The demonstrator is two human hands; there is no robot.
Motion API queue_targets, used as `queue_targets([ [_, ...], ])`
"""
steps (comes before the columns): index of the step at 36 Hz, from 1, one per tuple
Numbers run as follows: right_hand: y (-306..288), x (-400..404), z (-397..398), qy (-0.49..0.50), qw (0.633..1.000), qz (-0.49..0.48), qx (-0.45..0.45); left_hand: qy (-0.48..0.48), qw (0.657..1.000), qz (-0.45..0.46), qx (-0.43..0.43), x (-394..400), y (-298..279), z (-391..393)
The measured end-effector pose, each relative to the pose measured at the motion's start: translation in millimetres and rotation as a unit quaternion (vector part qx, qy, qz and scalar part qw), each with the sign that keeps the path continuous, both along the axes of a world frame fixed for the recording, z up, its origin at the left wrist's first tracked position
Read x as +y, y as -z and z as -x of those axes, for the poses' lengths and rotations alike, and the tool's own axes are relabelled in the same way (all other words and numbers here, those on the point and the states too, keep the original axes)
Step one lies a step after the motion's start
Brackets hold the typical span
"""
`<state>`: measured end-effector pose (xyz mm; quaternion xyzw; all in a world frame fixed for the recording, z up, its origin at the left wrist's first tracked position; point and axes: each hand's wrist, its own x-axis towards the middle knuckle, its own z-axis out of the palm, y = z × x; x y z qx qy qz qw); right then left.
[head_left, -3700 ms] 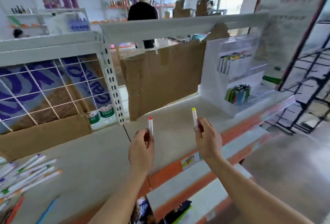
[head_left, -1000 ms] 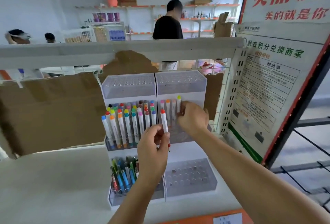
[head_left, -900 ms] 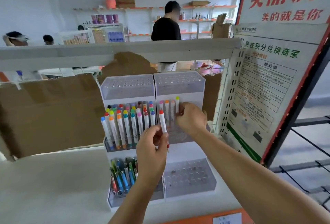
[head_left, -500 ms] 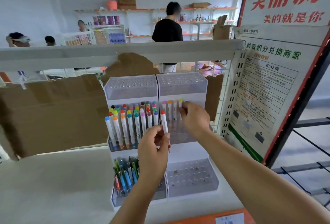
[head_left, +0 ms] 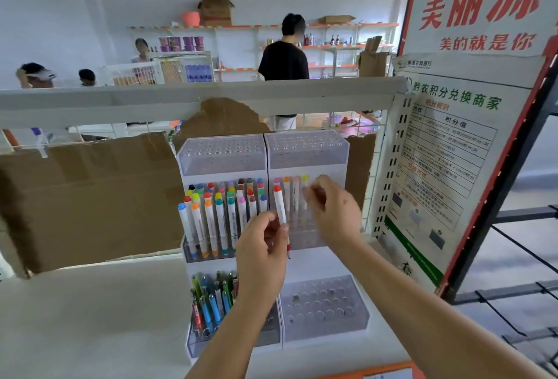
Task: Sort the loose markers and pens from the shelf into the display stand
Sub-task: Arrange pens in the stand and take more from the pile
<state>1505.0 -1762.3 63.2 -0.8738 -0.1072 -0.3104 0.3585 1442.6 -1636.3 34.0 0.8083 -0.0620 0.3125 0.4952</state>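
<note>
Display stand (head_left: 305, 155), white with clear perforated trays, is seen standing on the shelf (head_left: 90, 318) toward its right end, close to the front edge. A red-capped marker (head_left: 280, 205) is held nearly upright in the left hand (head_left: 262, 254), pinched between thumb and curled fingers, in front of the stand's middle tier. The right hand (head_left: 335, 212) is raised just right of it, blurred, before the middle right tray; its fingers appear loosely bent, and whether anything is pinched cannot be told. A yellow-capped marker (head_left: 304, 194) is seated at the right of a short row in that tray. Compared with half a second earlier, the right hand has been drawn back from the yellow-capped marker, while the left hand's grip is unchanged.
</note>
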Motion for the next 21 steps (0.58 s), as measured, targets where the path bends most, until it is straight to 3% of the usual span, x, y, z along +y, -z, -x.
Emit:
queue_targets([
  [3, -3.8, 11.5, 24.3, -0.126, 0.991, -0.041, -0.02, 0.013, 1.0, 0.003, -0.002, -6.4, -4.2, -3.2],
  [5, -6.5, 15.6, 32.2, -0.143, 0.988, -0.048, -0.021, 0.02, 1.0, 0.009, -0.011, -11.3, -6.4, -4.2],
  [8, -14.9, 10.4, 30.5, -0.133, 0.985, -0.11, 0.007, 0.027, 0.999, 0.01, -0.027, -16.2, -9.1, -3.8],
  [12, -35.1, -17.2, 11.0, -0.049, 0.98, -0.193, -0.021, 0.019, 0.999, 0.011, -0.038, -13.1, -6.9, -2.4],
  [16, -37.8, -34.0, -11.0, 0.015, 0.99, -0.135, -0.032, 0.012, 1.0, 0.006, -0.028, -7.8, -2.3, -1.1],
  [21, -27.2, -27.0, -21.0, 0.015, 0.993, -0.118, -0.016, 0.013, 1.0, 0.007, -0.025, -2.0, -0.1, -0.2],
])
